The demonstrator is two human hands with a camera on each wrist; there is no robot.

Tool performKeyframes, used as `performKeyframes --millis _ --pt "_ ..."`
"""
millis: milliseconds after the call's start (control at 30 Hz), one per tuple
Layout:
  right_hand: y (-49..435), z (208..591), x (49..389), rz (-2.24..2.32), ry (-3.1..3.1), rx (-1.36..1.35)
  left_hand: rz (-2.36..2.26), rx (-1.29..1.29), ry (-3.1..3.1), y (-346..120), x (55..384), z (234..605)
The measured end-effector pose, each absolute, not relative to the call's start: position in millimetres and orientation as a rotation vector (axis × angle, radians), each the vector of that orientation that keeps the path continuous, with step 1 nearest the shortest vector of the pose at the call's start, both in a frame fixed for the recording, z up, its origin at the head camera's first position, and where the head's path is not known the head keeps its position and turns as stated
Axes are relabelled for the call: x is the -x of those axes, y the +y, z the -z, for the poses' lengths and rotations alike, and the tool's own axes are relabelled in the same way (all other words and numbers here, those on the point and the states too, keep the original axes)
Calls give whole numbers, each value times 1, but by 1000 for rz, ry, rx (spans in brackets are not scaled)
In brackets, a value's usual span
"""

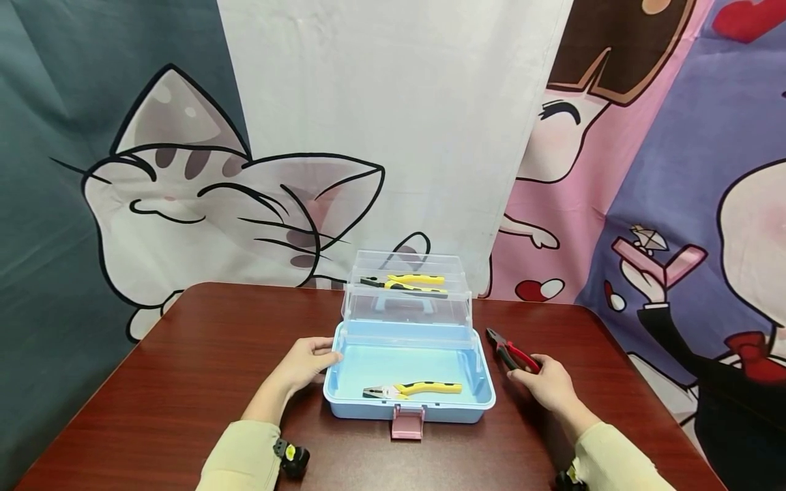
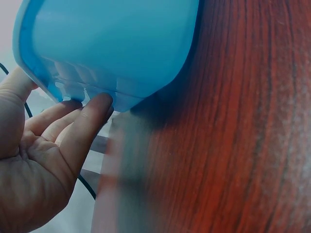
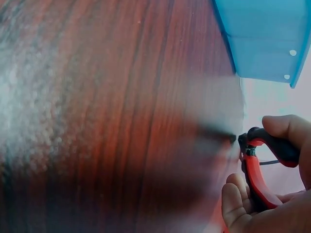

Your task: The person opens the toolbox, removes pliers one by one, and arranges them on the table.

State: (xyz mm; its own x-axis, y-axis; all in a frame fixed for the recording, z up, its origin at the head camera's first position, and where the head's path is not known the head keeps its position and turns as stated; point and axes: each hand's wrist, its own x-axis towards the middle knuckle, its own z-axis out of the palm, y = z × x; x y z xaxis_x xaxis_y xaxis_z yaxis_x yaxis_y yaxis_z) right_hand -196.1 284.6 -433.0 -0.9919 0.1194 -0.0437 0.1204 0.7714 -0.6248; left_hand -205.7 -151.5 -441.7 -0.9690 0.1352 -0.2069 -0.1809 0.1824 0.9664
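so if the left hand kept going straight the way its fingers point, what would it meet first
The left hand is already touching it: its fingertips rest on the left wall of the blue toolbox, so the box stops it at once.

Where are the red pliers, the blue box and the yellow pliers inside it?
red pliers point(image 1: 512, 354), head view, handles.
blue box point(image 1: 411, 410), head view, front wall.
yellow pliers point(image 1: 417, 389), head view, handle.

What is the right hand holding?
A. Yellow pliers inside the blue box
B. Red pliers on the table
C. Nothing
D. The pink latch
B: the right hand grips the red pliers on the table, beside the blue box.
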Motion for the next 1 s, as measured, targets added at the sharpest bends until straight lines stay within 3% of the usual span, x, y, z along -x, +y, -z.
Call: performKeyframes --millis 1000 --pt "282 432 201 714 2965 -159 -1860 61 2209 -151 206 440"
